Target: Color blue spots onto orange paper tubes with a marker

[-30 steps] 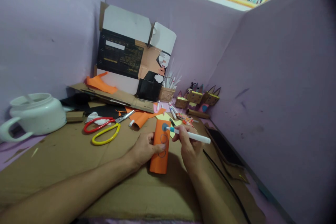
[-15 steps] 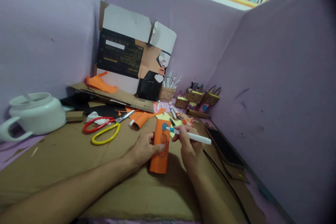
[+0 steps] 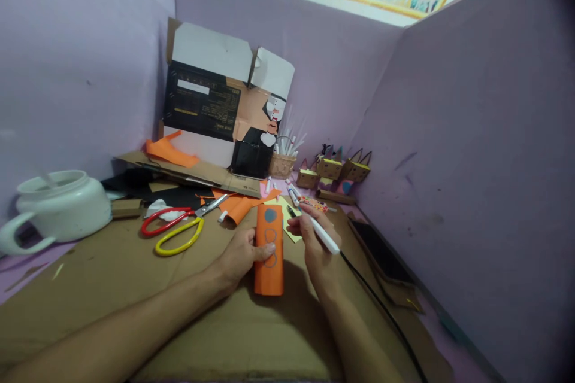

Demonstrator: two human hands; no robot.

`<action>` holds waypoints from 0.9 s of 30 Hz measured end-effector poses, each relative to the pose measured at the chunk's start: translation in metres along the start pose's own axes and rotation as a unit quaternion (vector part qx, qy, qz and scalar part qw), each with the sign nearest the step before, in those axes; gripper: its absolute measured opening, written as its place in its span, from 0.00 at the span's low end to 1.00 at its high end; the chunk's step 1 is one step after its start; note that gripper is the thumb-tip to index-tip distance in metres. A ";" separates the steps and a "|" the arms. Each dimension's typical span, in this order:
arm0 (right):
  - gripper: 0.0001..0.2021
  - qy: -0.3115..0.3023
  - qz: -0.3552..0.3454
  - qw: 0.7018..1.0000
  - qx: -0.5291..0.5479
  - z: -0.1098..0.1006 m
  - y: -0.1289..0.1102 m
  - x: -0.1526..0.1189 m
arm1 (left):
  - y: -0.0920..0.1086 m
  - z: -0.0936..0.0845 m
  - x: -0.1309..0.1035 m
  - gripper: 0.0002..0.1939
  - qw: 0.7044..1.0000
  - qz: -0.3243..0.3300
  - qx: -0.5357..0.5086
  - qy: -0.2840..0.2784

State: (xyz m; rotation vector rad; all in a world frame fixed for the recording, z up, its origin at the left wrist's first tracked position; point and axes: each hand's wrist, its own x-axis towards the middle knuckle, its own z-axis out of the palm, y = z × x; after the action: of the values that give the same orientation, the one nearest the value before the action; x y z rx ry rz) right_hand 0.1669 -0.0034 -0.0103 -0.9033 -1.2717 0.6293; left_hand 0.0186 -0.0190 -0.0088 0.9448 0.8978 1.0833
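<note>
My left hand (image 3: 245, 254) is closed around the left side of an orange paper tube (image 3: 269, 281), its thumb lying across the front. Three circles run down the tube; the top one is filled in blue, and the lower two are outlines, the bottom one partly under my thumb. A white marker (image 3: 326, 234) sits in my right hand (image 3: 320, 245), to the right of the tube and apart from it. My fingers hide the marker's tip. Behind the hands lie yellow paper (image 3: 293, 228) and an orange paper roll (image 3: 240, 209).
Scissors with red and yellow handles (image 3: 179, 240) lie left of the tube. A white pot (image 3: 63, 203) stands far left. Behind are a flattened box (image 3: 206, 99), a basket of markers (image 3: 282, 166) and small cardboard animal figures (image 3: 331, 169). A black cable (image 3: 381, 302) runs at right.
My right hand has drawn the marker's tip away from the blue circle and turned the pen, its back end now pointing more toward me. The left hand still holds the tube.
</note>
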 end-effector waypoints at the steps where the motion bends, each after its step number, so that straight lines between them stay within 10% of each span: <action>1: 0.15 0.006 -0.005 1.000 0.016 -0.001 -0.001 0.000 | 0.000 0.000 0.000 0.21 1.000 -0.002 0.000 -0.004; 27: 0.13 -0.006 -0.121 0.987 -0.101 -0.002 -0.002 -0.001 | -0.007 0.001 0.003 0.23 1.000 0.007 0.017 -0.015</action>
State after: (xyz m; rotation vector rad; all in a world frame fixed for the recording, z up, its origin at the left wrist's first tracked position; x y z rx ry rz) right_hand 0.1689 -0.0055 -0.0093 -0.8935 -1.4477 0.3175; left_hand 0.0219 -0.0178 -0.0155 0.9956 0.8883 1.0664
